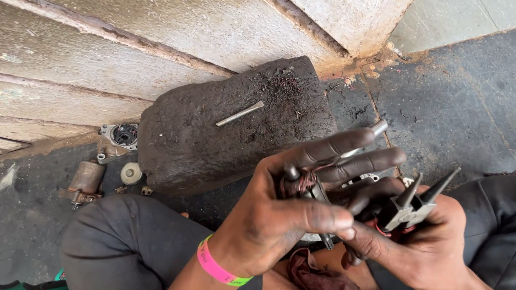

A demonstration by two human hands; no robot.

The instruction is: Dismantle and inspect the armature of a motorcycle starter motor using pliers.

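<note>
1. The left hand [293, 207], pink wristband [217, 267] on its wrist, is closing round a small motor part wound with copper wire [305, 180], thumb pressing across the front and fingers fanning out behind. The part is sitting at about 4 o'clock from the dark block [215, 134].
2. The right hand [424, 244] is gripping needle-nose pliers [414, 204], tips pointing toward 1 o'clock and standing slightly parted, clear of the winding.
3. Loose reddish strands are trailing off the wound part, and wire shavings are lying on the block's top toward 12 o'clock; judging by these, some stripping appears done, while much of the winding is remaining on the part.
4. A metal rod [240, 113] is lying on the block, untouched.
5. At 9 o'clock from the block, a round housing [123, 134], a rusty cylindrical unit [85, 181] and a pale disc [130, 173] are resting on the ground by the wall.
6. A dark red rag [309, 271] is lying across the lap.
</note>
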